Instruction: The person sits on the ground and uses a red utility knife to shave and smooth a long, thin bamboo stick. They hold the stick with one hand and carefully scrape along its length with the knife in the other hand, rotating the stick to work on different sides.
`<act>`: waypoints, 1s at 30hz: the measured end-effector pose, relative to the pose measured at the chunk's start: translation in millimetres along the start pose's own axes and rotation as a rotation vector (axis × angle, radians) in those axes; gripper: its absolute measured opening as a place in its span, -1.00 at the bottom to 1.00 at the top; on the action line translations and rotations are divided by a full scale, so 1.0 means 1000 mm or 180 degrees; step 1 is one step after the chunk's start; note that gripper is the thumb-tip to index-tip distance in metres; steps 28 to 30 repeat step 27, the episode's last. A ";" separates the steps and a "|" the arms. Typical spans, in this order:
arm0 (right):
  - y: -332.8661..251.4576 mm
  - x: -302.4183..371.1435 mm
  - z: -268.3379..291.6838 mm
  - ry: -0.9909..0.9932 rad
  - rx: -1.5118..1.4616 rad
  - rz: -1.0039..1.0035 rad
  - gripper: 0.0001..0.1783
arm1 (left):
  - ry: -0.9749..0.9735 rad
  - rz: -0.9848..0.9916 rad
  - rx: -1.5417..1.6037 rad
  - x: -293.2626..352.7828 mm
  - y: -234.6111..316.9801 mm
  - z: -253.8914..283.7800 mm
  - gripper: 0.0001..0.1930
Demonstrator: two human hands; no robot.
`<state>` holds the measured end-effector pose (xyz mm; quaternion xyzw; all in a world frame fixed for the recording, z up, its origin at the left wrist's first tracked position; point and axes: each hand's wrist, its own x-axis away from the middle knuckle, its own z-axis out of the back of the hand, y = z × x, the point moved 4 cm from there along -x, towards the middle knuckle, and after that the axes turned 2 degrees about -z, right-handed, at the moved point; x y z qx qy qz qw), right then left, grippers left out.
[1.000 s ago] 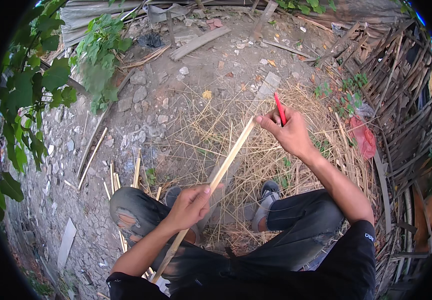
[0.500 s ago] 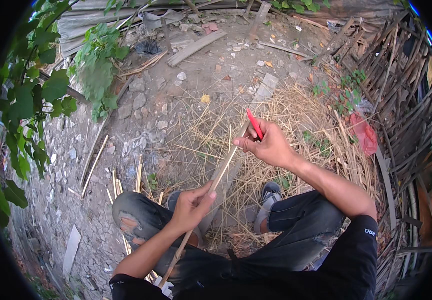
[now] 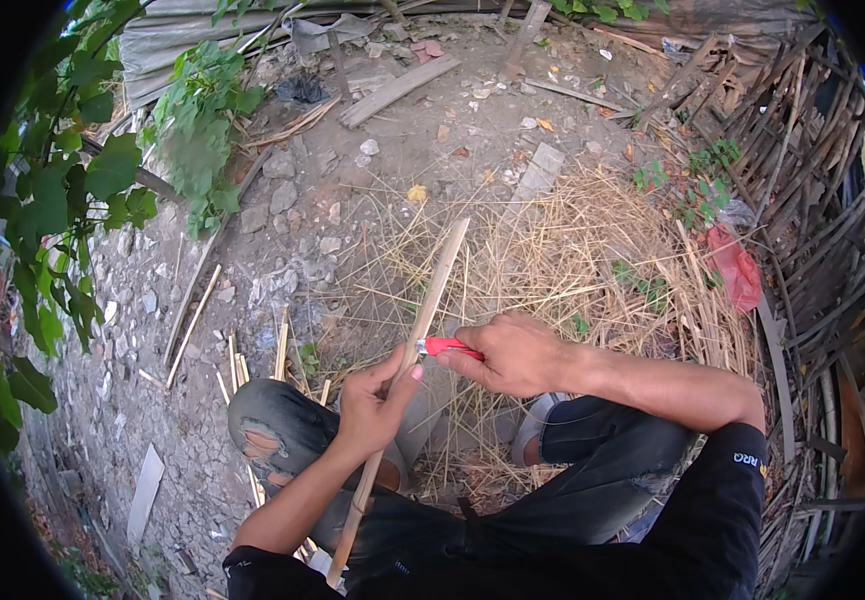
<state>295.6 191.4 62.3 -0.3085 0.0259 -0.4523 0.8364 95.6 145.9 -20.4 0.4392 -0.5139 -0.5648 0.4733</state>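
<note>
A long, flat strip of bamboo or wood (image 3: 443,271) slants from my lap up past my knees, its far end tilted slightly right. My left hand (image 3: 372,405) grips it near the middle, thumb on top. In my right hand (image 3: 514,355) is a red-handled cutter knife (image 3: 449,346), pointing left. Its metal end touches or nearly touches the strip just beyond my left thumb; the blade edge itself is too small to make out.
Thin shavings (image 3: 592,250) cover the ground ahead and right. Pale strips (image 3: 282,345) stand beside my left knee. A plank (image 3: 399,90) lies farther off. Stacked sticks (image 3: 802,160) line the right side, near a red plastic bag (image 3: 732,268). Leafy vines (image 3: 112,170) hang at left.
My right hand has come back from the strip's far end toward my left hand, and the knife now points left across the strip. My left hand still holds the strip.
</note>
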 end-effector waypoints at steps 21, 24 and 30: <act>0.153 0.018 0.092 0.2501 0.0120 -0.1576 -0.23 | -0.0257 -0.0184 -0.0059 0.019 0.011 0.006 -0.58; 0.127 0.014 0.084 0.2206 -0.0084 -0.1057 -0.30 | -0.0387 0.0185 0.0426 0.007 0.003 0.014 -0.61; 0.096 0.011 0.083 0.2214 -0.0366 -0.0712 -0.34 | -0.0501 0.0087 0.0676 0.007 0.008 0.012 -0.57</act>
